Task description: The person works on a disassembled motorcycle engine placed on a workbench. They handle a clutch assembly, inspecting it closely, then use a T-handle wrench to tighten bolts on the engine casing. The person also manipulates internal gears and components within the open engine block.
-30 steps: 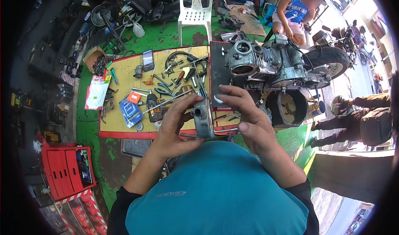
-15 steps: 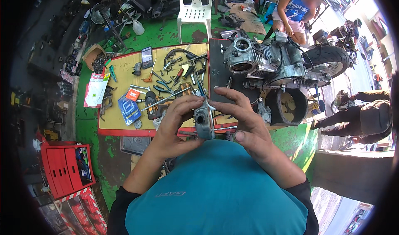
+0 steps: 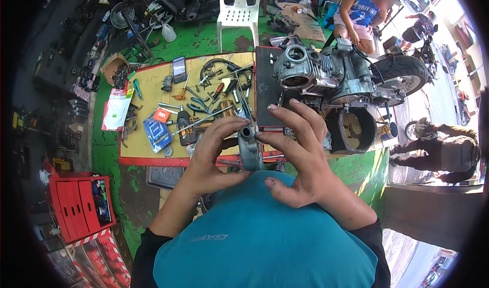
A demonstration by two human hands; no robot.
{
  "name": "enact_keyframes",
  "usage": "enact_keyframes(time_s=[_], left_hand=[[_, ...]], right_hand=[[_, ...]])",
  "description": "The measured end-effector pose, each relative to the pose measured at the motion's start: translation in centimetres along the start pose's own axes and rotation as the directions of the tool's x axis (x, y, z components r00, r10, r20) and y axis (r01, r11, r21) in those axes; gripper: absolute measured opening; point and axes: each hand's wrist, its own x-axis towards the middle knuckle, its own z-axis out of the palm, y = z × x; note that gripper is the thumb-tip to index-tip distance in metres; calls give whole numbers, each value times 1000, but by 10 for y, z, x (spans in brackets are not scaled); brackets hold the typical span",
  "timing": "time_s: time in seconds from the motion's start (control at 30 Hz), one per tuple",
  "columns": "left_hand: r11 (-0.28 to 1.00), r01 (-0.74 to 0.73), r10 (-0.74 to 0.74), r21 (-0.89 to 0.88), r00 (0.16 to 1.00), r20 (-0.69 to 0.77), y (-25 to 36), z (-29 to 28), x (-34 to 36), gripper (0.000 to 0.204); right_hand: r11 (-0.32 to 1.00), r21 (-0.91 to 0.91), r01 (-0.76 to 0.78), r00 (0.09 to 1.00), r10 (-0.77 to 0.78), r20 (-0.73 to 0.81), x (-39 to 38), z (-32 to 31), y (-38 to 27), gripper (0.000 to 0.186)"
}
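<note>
My left hand [image 3: 210, 153] is closed on a grey cast-metal part [image 3: 248, 154], gripping it between the fingers at its top and the thumb at its bottom edge. The part is held on edge just in front of my shirt, and a round port shows at its upper end. My right hand [image 3: 305, 158] has its fingers spread and thumb apart. Its index fingertip is at the part's right edge; whether it touches I cannot tell. Beyond my hands, a cardboard-covered table [image 3: 137, 153] carries wrenches, pliers, screwdrivers and a cordless driver [image 3: 186, 125].
A motorcycle engine [image 3: 331, 76] with its rear wheel [image 3: 402, 77] stands at the right, above a black bucket [image 3: 351, 130]. A white plastic chair [image 3: 238, 14] is behind the table. At the far right sits a person [image 3: 364, 15] in blue. A red tool cabinet [image 3: 76, 206] stands left.
The metal part has turned slightly in my left hand, its port now higher. My right thumb has swung down and left, and the right fingers have spread. A white bit by the right index no longer shows.
</note>
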Motion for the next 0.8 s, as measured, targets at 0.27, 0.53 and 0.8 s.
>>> enact_keyframes(time_s=[0.27, 0.53, 0.8], left_hand=[[998, 55, -55, -42, 998, -7, -6, -2, -3, 87], [996, 83, -84, -44, 996, -21, -12, -4, -3, 88], [998, -57, 58, 18, 998, -18, -13, -5, 1, 83]], right_hand=[[967, -250, 45, 999, -48, -3, -4, 3, -3, 58], [955, -265, 130, 987, -149, -53, -10, 6, -4, 50], [989, 143, 24, 996, -11, -87, -1, -7, 8, 55]])
